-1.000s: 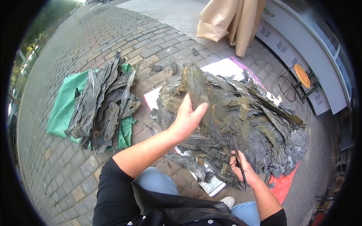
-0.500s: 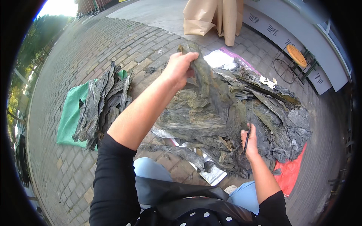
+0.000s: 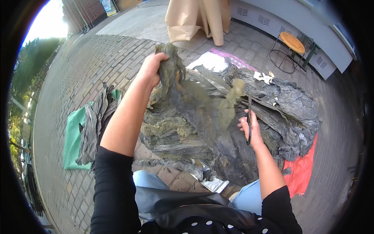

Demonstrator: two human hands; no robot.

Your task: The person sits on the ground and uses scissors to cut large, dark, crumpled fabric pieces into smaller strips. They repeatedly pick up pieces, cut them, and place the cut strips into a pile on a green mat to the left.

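My left hand (image 3: 149, 70), raised at the far side, grips the upper end of a long dried kelp sheet (image 3: 171, 72). The grey-green sheet hangs down to the right, and its lower part is blurred by motion. In my right hand (image 3: 254, 132) is a pair of black-handled scissors (image 3: 249, 113), blades pointing away from me; whether the blades are parted cannot be made out. Between and beneath both hands spreads a big pile of dried kelp (image 3: 171, 136), crumpled and layered. Right of the scissors lie more dark, wrinkled kelp sheets (image 3: 298, 111).
To the left, a smaller kelp heap (image 3: 95, 121) lies on a green sack (image 3: 74, 136). A red sack (image 3: 302, 167) shows at the right. Beyond the pile stand large brown paper sheets (image 3: 187, 23) and a round wooden stool (image 3: 292, 42) beside a grey counter (image 3: 272, 23). Brick paving (image 3: 113, 62) surrounds everything.
My left hand has moved left with the kelp, which swings over the pile. My right hand has shifted slightly left and away with the scissors. The whole view has also turned.
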